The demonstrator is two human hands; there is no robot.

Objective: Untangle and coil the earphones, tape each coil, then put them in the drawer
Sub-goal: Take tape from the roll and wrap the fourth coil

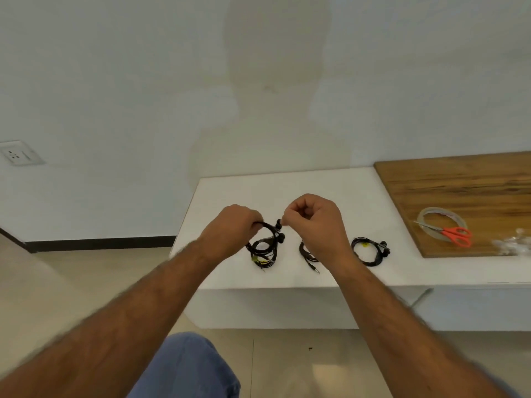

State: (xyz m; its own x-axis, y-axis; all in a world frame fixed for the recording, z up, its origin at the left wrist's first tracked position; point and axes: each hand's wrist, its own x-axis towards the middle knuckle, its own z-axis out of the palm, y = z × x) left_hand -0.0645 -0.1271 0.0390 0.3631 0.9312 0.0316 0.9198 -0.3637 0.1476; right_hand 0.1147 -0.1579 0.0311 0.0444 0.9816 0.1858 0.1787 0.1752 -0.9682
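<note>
While both hands work above the white slab-like surface (287, 185), the left hand (234, 225) has its grip closed around the top of a coil of thin black earphone cable (265, 244), holding the loops gathered so they cannot spring apart. The right hand (313, 222) is curled into a narrow pinch close to the black earbuds (279, 224) at the coil's upper edge; whether it actually grips the cable end or a bit of tape is too small to tell. My guess is that this coil is being finished or secured.

A second black cable (309, 255) lies on the surface under the right wrist, its metal jack pointing toward the near edge, and a third black coil (370, 251) rests further right, apart from the others. Small yellow tabs show on two of the coils, but nothing on them is readable.

On the brown wooden board (459, 191) sit a clear roll of tape (431, 215) and orange-handled scissors (457, 234) lying across it, probably kept within reach for taping. No drawer is clearly visible, and no brand or writing can be read anywhere
</note>
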